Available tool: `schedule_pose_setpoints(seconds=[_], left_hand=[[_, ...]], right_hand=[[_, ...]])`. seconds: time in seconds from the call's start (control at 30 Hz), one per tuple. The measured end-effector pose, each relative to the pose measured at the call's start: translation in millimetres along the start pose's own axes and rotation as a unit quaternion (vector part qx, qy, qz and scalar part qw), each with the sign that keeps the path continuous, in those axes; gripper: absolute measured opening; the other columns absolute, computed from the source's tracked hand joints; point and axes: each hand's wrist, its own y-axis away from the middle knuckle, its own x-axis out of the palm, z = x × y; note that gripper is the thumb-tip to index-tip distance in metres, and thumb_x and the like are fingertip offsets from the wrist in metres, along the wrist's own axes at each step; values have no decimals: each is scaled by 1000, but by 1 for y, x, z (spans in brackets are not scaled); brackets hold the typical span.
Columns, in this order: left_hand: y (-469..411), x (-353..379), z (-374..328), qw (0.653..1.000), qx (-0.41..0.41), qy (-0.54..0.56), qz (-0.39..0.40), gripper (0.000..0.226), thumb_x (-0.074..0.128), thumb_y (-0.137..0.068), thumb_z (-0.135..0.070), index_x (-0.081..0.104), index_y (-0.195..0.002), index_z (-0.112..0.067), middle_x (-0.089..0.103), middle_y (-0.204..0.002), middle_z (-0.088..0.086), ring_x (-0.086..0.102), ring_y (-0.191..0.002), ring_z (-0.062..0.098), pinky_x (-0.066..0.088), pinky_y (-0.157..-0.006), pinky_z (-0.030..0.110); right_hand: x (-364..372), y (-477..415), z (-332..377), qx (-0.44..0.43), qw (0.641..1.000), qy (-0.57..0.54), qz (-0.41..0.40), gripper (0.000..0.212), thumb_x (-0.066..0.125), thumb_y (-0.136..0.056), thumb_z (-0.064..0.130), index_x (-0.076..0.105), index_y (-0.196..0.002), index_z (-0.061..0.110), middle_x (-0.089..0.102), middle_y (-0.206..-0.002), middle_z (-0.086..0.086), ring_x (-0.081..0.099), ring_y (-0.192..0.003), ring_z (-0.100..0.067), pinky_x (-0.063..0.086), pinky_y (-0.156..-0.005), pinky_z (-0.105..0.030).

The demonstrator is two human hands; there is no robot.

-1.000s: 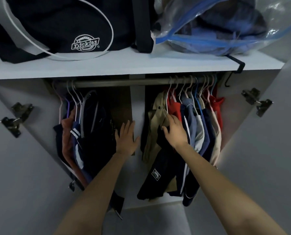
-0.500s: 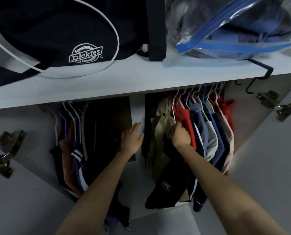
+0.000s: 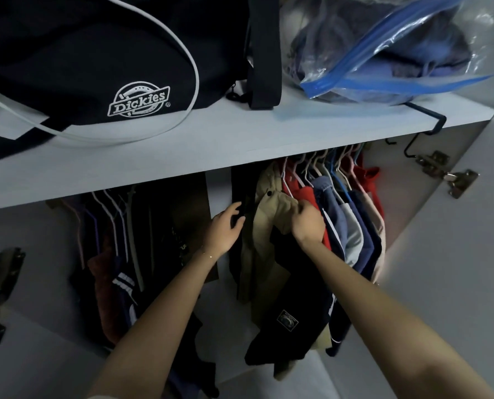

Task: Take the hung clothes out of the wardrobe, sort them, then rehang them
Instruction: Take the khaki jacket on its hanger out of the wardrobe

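Under the white shelf [image 3: 240, 139], the hung clothes [image 3: 352, 226] are squashed close together on hangers. The right hand [image 3: 307, 224] squeezes a bunch of the tan jacket [image 3: 269, 217], likely to pull it away from the red shirt [image 3: 299, 192]. The left hand [image 3: 224, 230], also under the shelf, curls against a dark cloth [image 3: 248, 203]. I cannot tell if it holds the cloth.

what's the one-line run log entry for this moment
phase: removal | left hand: by dark hanging garment, grip unclear | right hand: grips beige fabric jacket | rest: red and blue garments on pale hangers
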Motion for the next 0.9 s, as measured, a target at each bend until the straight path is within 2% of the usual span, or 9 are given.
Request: schedule_pose_setpoints(seconds=[0.13, 0.27, 0.37, 0.43, 0.53, 0.6, 0.73, 0.8, 0.9], left_hand=[[-10, 1, -7, 999, -11, 43, -4, 47, 55, -100, -29, 46, -145, -21, 66, -123, 4, 62, -113, 20, 51, -97, 36], [-17, 8, -14, 999, 2, 42, 0, 47, 55, -100, -32, 45, -145, -24, 66, -121, -2, 62, -109, 17, 53, -95, 43], [-19, 15, -20, 999, 15, 33, 0, 50, 56, -99, -32, 44, -147, -22, 60, -132, 3, 56, -121, 22, 48, -101, 40], [-20, 20, -23, 999, 31, -2, 12, 55, 56, -99, -37, 39, -149, -24, 51, -144, 5, 47, -133, 25, 41, -109, 45], [-25, 25, -28, 998, 44, -39, 18, 64, 53, -98, -47, 28, -154, -28, 36, -157, 0, 33, -143, 24, 27, -117, 51], [-30, 27, -31, 998, 55, -42, -6, 69, 53, -97, -49, 24, -156, -27, 31, -159, -1, 28, -146, 23, 22, -117, 49], [-46, 24, -37, 997, 46, -38, -42, 71, 56, -96, -47, 24, -156, -24, 31, -159, 4, 26, -147, 25, 16, -118, 45], [-53, 22, -37, 998, 37, -31, -33, 71, 54, -97, -46, 23, -156, -23, 30, -160, 6, 25, -147, 26, 14, -119, 46], [-65, 20, -31, 999, 41, -26, -15, 70, 53, -98, -47, 24, -156, -21, 31, -159, 9, 27, -146, 29, 16, -120, 50]], right_hand=[[-18, 2, -1, -28, 999, 8, 18, 31, 42, -102, 28, 61, -93, 6, 66, -90, -17, 59, -84, -38, 36, -65, -36], [-35, 10, -15, -44, 999, 1, 32, 33, 45, -100, 28, 57, -80, 5, 61, -74, -11, 53, -69, -28, 35, -60, -37], [-50, 11, -17, -51, 997, -1, 52, 37, 47, -100, 28, 57, -76, 2, 58, -68, -14, 51, -63, -26, 33, -55, -37], [-62, 8, -13, -53, 997, 13, 63, 36, 48, -100, 28, 61, -78, 3, 60, -69, -13, 54, -64, -27, 31, -54, -37], [-72, 3, -9, -57, 996, 45, 58, 35, 49, -98, 31, 63, -78, 6, 62, -70, -12, 57, -67, -27, 36, -54, -38], [-76, 1, -7, -59, 995, 51, 54, 35, 50, -97, 32, 63, -77, 7, 62, -69, -12, 57, -67, -27, 41, -56, -40], [-78, 1, -6, -81, 994, 53, 46, 34, 51, -97, 32, 56, -69, 13, 58, -65, -9, 55, -63, -26, 37, -54, -38], [-78, 2, -7, -85, 994, 46, 50, 34, 51, -98, 32, 55, -69, 14, 57, -63, -9, 54, -61, -25, 37, -53, -39], [-79, 1, -7, -96, 993, 42, 47, 36, 51, -98, 33, 47, -63, 24, 50, -57, 0, 50, -58, -20, 30, -51, -35]])
